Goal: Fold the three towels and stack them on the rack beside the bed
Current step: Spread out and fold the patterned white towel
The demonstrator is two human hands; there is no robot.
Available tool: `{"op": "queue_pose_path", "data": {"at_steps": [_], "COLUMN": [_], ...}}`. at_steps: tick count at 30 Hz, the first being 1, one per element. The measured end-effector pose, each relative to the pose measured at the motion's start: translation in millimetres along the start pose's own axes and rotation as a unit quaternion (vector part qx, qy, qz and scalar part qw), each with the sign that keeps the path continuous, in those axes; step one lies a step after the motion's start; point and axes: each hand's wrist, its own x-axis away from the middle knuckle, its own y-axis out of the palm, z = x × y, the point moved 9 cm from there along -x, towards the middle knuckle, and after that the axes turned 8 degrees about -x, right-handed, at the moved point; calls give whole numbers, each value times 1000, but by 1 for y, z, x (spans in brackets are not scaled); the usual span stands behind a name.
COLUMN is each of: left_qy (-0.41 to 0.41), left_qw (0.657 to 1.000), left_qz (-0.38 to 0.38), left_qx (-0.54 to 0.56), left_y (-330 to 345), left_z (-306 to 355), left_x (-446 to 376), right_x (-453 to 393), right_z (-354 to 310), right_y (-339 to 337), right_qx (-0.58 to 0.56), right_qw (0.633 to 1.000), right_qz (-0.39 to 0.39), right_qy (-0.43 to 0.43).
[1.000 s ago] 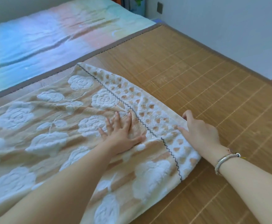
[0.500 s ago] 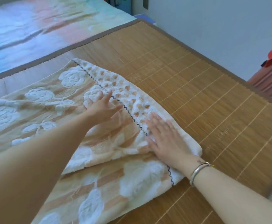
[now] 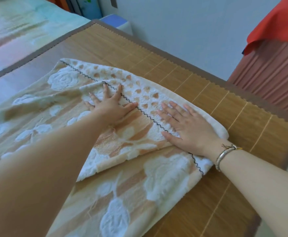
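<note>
The towel point(image 3: 139, 177) runs off the left and bottom edges so its full size is hidden, and it lies on the bamboo mat point(image 3: 208, 93) under the flat left hand point(image 3: 111, 106) and flat right hand point(image 3: 189, 127), both pressing, gripping nothing.

The left hand point(image 3: 111, 106) is spread flat, fingers toward 12 o'clock; the right hand point(image 3: 187, 127) is pressed flat, fingers toward 11.

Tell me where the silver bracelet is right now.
In the head view the silver bracelet sits on the right wrist at lower right, just behind the right hand, which presses flat on the towel near the bamboo mat's right edge.
</note>
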Motion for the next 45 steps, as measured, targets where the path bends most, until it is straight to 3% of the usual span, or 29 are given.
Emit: {"op": "queue_pose_path", "data": {"at_steps": [7,10,14,17,23,25,34,37,39,41,45], "left_qy": [24,33,50,27,-61,-107,-280,-323,-325,-312,-307], "left_qw": [999,999,997,997,995,990,958,943,935,935,933], "left_qz": [-16,-19,48,54,66,77,60,71,86,89,96], "left_qx": [-14,-14,32,45,37,38,-8,30,112,141,161], "left_y": [-13,-19,-21,-12,7,18,106,147,176,197,221], "left_z": [65,62,18,-48,-221,-299,-565,-621,-637,-639,-632], "left_x": [-24,-13,30,70,168,226,481,561,599,623,657], "right_x": [5,4,1,-10,-25,-17,54,93,118,140,168], "right_z": [51,50,28,-43,-272,-366,-670,-755,-793,-817,-856], "right_y": [-12,-13,-29,-39,-13,-3,58,89,120,141,147], "right_qx": [-24,-27,-57,-77,-116,-111,-134,-145,-118,-81,-22], "right_qw": [1000,1000,996,993,982,973,924,904,896,895,909], "right_qz": [2,-2,37,82,68,78,23,-38,-100,-115,-39], "right_qy": [10,8,59,45,-131,-189,-359,-401,-416,-422,-414]}}
